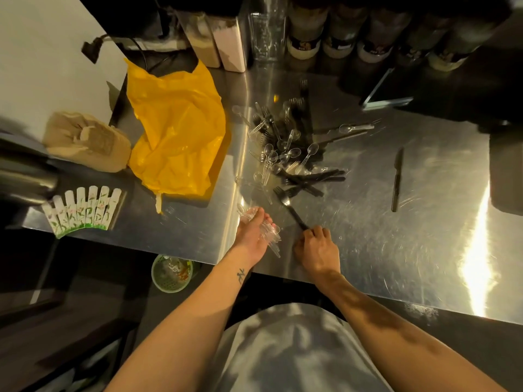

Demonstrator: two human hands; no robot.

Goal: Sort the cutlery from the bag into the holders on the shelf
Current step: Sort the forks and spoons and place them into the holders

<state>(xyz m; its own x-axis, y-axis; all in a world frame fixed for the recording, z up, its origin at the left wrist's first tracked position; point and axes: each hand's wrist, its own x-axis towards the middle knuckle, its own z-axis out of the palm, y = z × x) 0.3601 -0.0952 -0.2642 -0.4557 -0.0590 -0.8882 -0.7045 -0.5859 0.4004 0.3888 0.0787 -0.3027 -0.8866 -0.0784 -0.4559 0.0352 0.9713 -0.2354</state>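
Left hand (pixel 252 236) grips clear plastic cutlery (pixel 270 233), perhaps spoons; right hand (pixel 317 250) pinches 1 black fork (pixel 288 207).

Your left hand (pixel 252 236) grips a bunch of clear plastic spoons (pixel 270 234); your right hand (pixel 317 248) pinches the handle of a black fork (pixel 288 207). Beyond lies the mixed cutlery pile (pixel 288 154) on the steel tabletop (pixel 396 250), the yellow bag (pixel 175 131) to its left, a lone black knife (pixel 397 179) well to its right.
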